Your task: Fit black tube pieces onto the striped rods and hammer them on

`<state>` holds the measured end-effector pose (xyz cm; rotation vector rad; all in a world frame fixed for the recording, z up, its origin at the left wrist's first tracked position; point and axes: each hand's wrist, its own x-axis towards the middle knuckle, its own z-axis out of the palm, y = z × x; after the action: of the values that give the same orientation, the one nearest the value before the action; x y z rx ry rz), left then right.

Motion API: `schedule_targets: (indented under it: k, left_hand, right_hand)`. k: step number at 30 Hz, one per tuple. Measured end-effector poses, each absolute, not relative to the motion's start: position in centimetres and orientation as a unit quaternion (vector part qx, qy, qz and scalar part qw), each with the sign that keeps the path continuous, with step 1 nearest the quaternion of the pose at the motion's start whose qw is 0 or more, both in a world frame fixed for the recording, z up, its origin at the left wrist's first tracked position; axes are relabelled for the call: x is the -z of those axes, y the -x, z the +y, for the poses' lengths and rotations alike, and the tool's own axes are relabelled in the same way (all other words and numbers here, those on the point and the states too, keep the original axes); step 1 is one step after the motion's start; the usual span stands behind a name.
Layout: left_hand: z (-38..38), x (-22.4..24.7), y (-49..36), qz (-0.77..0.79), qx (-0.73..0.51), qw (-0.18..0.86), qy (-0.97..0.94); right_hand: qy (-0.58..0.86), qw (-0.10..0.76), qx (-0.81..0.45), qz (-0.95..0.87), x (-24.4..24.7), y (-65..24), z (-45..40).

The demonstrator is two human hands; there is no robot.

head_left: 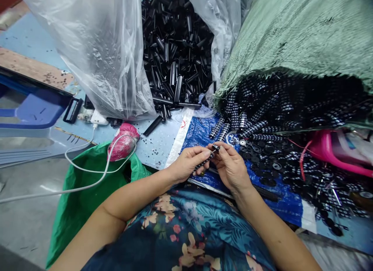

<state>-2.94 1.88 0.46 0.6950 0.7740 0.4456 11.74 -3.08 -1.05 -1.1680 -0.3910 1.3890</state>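
My left hand (189, 162) grips a thin black patterned tube (203, 163) near its lower end. My right hand (230, 164) pinches a small black cap (215, 147) at the tube's upper tip, thumb and forefinger closed on it. Both hands meet above a blue tarp (201, 135), just in front of my floral-clad lap. Small black round caps (264, 156) lie scattered on the tarp right of my right hand. Patterned black-and-white tubes (256, 107) spill out from under a green woven sack (291, 37).
A clear plastic bag (99, 49) holds a heap of plain black tubes (175, 53) at the back. A green bag (84, 193) lies at my left with a pink bundle (124, 142) and a white cable (87, 170). A pink container (335, 150) stands at right.
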Motion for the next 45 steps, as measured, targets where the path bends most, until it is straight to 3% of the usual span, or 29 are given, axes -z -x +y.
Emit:
schedule_targets:
  k: [15, 20, 26, 28, 31, 34, 36, 40, 45]
  left_hand:
    - [3.0, -0.5, 1.0, 0.367, -0.209, 0.846, -0.325]
    - [3.2, -0.1, 0.4, 0.372, -0.238, 0.847, -0.295]
    - [3.9, 0.1, -0.4, 0.352, -0.252, 0.843, -0.318]
    - [4.5, -0.3, 0.4, 0.353, -0.259, 0.791, -0.427]
    - [5.2, -0.9, 3.8, 0.389, -0.268, 0.589, -0.656]
    - [4.4, -0.7, 8.0, 0.418, -0.17, 0.397, -0.799]
    - [3.1, 0.1, 9.7, 0.395, -0.076, 0.349, -0.846]
    - [1.2, 1.4, 9.6, 0.33, -0.02, 0.378, -0.865]
    - [2.1, 0.3, 8.5, 0.413, -0.124, 0.484, -0.761]
  right_hand:
    - [0.521, 0.605, -0.554, -0.237, 2.0, -13.4, -2.6]
    - [0.615, 0.517, -0.356, -0.477, 2.1, -14.1, -3.1]
    - [0.561, 0.358, -0.153, -0.731, 1.4, -14.5, -3.0]
    - [0.561, 0.351, -0.129, -0.739, 1.0, -14.6, -2.9]
    - [0.567, 0.351, -0.112, -0.737, 0.6, -15.6, -3.3]
    - [0.589, 0.359, -0.109, -0.716, 0.7, -17.0, -4.4]
    - [0.603, 0.358, -0.126, -0.702, 1.1, -17.5, -5.1]
    - [0.595, 0.36, -0.149, -0.703, 1.8, -17.0, -5.3]
    - [0.585, 0.357, -0.157, -0.711, 1.5, -16.7, -5.3]
